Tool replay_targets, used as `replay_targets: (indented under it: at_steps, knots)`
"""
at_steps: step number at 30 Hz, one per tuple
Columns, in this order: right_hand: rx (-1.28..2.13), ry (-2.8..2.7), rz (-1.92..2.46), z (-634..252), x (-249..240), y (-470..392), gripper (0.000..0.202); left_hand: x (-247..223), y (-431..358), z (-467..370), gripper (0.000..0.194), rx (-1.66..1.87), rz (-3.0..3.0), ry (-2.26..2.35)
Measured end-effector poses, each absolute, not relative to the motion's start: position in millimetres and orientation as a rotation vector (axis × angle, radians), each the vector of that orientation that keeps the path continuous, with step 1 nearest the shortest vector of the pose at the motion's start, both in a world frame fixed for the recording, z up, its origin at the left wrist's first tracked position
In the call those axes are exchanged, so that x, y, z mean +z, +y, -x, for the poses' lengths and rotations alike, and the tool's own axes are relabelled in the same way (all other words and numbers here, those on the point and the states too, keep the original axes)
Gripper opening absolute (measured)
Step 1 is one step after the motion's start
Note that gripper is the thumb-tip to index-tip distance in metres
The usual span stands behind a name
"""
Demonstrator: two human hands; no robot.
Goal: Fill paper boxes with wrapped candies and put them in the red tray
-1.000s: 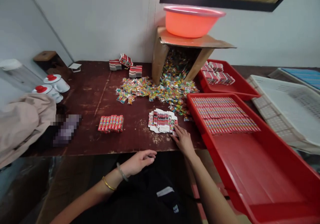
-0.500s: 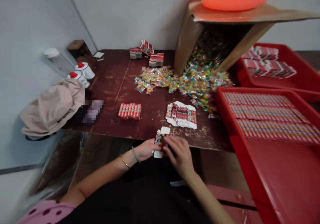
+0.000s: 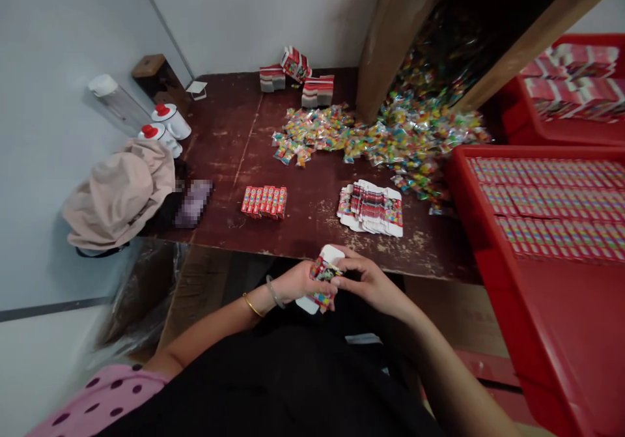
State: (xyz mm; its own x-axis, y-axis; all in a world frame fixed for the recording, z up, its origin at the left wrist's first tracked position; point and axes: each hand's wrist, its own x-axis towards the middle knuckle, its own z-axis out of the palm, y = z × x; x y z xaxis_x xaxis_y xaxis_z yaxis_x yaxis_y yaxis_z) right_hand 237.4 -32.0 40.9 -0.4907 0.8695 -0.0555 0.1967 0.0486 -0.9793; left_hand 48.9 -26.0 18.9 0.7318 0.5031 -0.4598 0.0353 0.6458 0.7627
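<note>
Just off the table's front edge, my left hand (image 3: pixel 303 282) is closed around a small printed carton (image 3: pixel 324 271) with white end flaps standing out at top and bottom. My right hand (image 3: pixel 367 282) grips the same carton from the right, its thumb on the front and the other fingers partly hidden behind. Beyond my hands lies a fanned stack of flat cartons (image 3: pixel 372 208). To its left stands a block of small red filled-out boxes (image 3: pixel 264 202) in a row. Wrapped candies (image 3: pixel 317 131) are heaped farther back.
A cardboard box (image 3: pixel 385 46) on its side spills candies onto the table (image 3: pixel 219 209). On the right, a red tray (image 3: pixel 532 320) holds rows of small boxes; another red tray (image 3: pixel 517 114) holds carton bundles. Mugs (image 3: pixel 172 122), a beige cloth bag (image 3: pixel 120 196) and more carton bundles (image 3: pixel 317 90) also stand around.
My right hand has gone from touching the carton with loose fingers to gripping it, and the carton has tilted. The view has shifted downward and left.
</note>
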Motion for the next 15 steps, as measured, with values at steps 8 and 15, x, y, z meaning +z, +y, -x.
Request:
replay_targets:
  at_steps: [8,15]
  knots:
    - [1.216,-1.239,1.384,-204,16,-68,0.038,8,-40,-53,0.043,0.938,-1.198,1.147]
    - [1.265,-1.035,1.387,-193,10,-101,0.025,14,-58,-33,0.026,0.783,-1.339,1.143]
